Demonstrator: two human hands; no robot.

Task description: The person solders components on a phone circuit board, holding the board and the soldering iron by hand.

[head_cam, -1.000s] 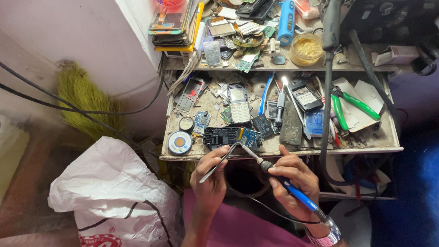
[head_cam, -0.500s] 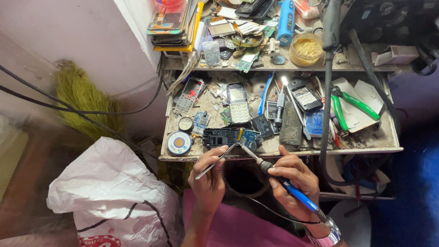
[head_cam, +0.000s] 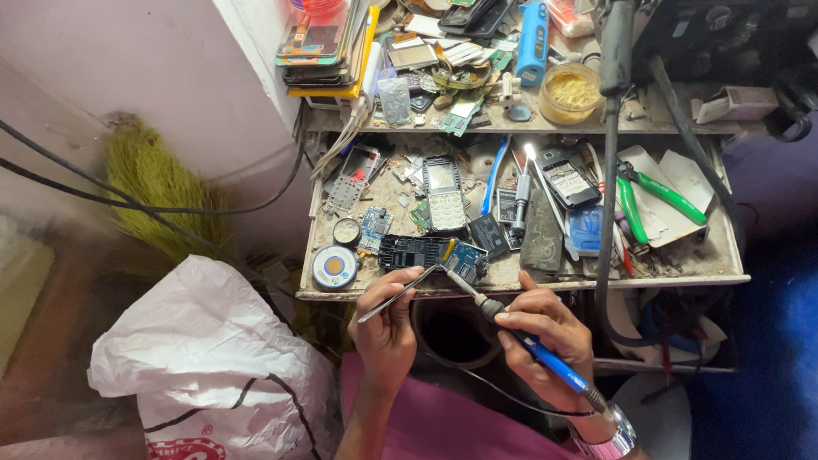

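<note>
My right hand [head_cam: 542, 330] grips a blue-handled soldering iron [head_cam: 524, 344] like a pen, its metal tip reaching up to a small blue-green circuit board [head_cam: 466, 258] at the front edge of the workbench [head_cam: 522, 280]. My left hand [head_cam: 387, 325] pinches thin metal tweezers [head_cam: 398, 293], whose points meet the same board from the left. A black phone frame [head_cam: 414, 251] lies just left of the board.
The bench holds a round solder tin [head_cam: 334, 266], a keypad phone [head_cam: 443, 193], green-handled pliers [head_cam: 662, 196], and scattered parts. A shelf behind carries stacked phones [head_cam: 323, 41] and a flux jar [head_cam: 572, 91]. A white plastic sack [head_cam: 214, 363] sits at lower left, a broom [head_cam: 154, 181] by the wall.
The tweezers have tilted slightly, their rear end dropping a little. Both hands otherwise stay at the board.
</note>
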